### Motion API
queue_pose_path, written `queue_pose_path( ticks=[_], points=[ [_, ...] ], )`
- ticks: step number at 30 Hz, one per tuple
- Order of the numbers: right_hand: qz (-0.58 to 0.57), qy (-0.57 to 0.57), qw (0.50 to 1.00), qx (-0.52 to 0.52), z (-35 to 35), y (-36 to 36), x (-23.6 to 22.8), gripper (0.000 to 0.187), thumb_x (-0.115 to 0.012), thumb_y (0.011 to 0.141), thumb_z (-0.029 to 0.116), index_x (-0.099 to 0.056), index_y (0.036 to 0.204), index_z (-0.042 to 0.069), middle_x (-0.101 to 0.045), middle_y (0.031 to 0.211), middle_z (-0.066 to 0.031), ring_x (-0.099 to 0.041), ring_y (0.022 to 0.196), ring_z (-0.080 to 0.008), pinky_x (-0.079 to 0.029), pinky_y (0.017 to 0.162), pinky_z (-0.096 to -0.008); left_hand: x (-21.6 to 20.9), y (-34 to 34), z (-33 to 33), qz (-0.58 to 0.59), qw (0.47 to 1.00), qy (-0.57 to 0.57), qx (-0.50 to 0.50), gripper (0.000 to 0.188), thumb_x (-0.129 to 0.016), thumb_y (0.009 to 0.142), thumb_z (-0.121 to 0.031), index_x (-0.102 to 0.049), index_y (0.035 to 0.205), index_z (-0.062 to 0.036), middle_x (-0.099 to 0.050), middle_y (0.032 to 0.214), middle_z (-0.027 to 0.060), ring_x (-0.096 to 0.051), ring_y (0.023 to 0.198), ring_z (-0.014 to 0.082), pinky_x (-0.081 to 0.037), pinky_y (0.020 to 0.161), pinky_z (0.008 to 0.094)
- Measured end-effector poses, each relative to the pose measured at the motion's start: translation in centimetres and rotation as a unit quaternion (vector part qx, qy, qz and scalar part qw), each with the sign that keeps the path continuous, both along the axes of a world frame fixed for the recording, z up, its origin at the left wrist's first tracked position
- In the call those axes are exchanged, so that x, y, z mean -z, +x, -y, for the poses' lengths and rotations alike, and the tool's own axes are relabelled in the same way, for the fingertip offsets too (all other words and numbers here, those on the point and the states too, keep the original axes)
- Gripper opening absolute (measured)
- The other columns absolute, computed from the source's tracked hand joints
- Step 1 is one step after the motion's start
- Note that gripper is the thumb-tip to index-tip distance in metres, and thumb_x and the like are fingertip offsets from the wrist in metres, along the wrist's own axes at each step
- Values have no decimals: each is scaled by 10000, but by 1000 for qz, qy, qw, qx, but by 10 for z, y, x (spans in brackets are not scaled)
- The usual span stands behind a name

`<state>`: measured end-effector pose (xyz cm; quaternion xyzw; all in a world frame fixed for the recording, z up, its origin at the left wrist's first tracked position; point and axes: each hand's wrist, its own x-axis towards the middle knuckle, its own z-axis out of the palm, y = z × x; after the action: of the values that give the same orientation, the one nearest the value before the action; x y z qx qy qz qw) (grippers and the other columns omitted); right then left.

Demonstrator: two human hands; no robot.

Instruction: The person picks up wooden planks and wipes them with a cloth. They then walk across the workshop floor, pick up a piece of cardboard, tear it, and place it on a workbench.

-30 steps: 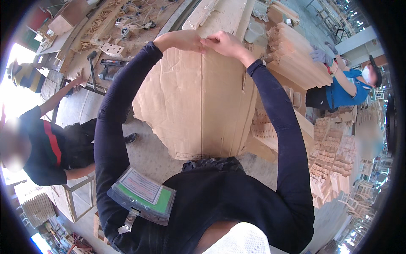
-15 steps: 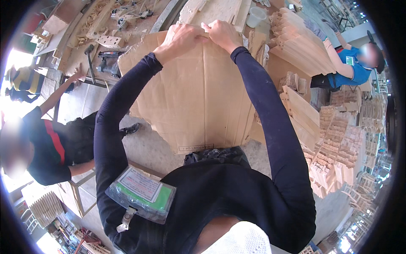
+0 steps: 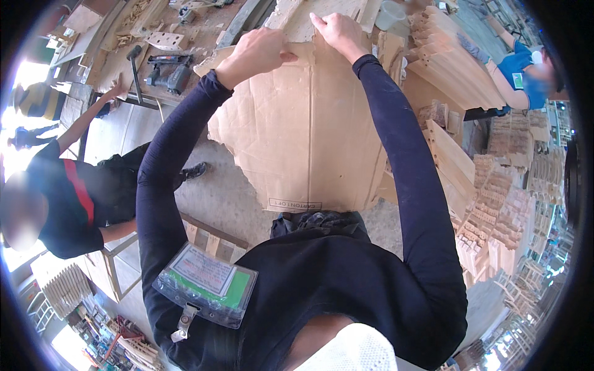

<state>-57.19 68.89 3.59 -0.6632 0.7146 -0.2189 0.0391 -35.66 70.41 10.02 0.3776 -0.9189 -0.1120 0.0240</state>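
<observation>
A large brown cardboard sheet (image 3: 297, 130) with a ragged left edge and a vertical crease slopes from the bench toward my waist. My left hand (image 3: 260, 54) is closed on its upper edge, thumb on the near face and fingers partly hidden. To the right of the crease, my right hand (image 3: 339, 34) grips the top of the same sheet, its thumb pointing up and the other fingers mostly out of sight. A gap separates the two hands. The cardboard between them rises higher on the right side.
A nail gun (image 3: 170, 77) and a hammer (image 3: 134, 68) lie on the left workbench. Stacked wooden boards (image 3: 455, 62) and a white tub (image 3: 391, 15) stand on the right. One co-worker (image 3: 68, 198) is at left, another (image 3: 523, 77) at far right.
My hands, close together before at the sheet's top edge, have moved apart. The right one has gone up and to the right. The cardboard now appears farther right in view.
</observation>
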Motion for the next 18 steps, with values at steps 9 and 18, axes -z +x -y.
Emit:
queue_pose_path(
  ticks=[9, 18],
  points=[
    [-19, -75, 997, -26, -17, 11, 2, 477, -507, 864, 497, -693, 703, 87, -643, 679, -147, -642, 655, -336, -502, 603, -444, 9, -10, -15, -71, 978, -179, 78, 148, -623, 820, -211, -665, 782, -75, -611, 642, 119, -622, 628, 315, -477, 556, 414],
    [-79, -83, 993, -8, -3, 28, -2, 398, -515, 840, 373, -706, 682, 63, -646, 669, -197, -646, 619, -381, -504, 610, -486, 14, 2, -34, -37, 957, -239, 157, 64, -581, 716, -52, -559, 770, -78, -570, 686, 71, -630, 676, 266, -492, 577, 386]
  ],
)
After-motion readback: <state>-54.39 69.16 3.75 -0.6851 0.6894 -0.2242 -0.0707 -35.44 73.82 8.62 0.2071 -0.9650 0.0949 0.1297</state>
